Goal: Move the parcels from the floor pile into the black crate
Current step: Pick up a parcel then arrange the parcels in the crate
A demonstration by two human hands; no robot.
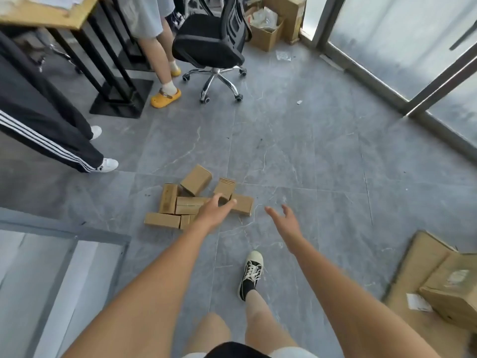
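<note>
The parcels (192, 200) lay heaped on the grey floor (309, 156), no readable writing on them. The left hand (213, 211) reached over the heap, fingers (231, 202) loose, holding nothing. At its three o'clock, the right hand (286, 223) hovered spread, empty.

Grey marbled tile floor (296, 151), pale veins, daylit. Black mesh office chair (209, 45) on a chrome star base as landmark. Left of chair: wood-topped tabletop (46, 14) on black metal legs with a flat base plate. Right of chair: open cardboard boxes (273, 24) in the corner, then frosted glass panels (402, 34) in dark frames running along the right side.
</note>
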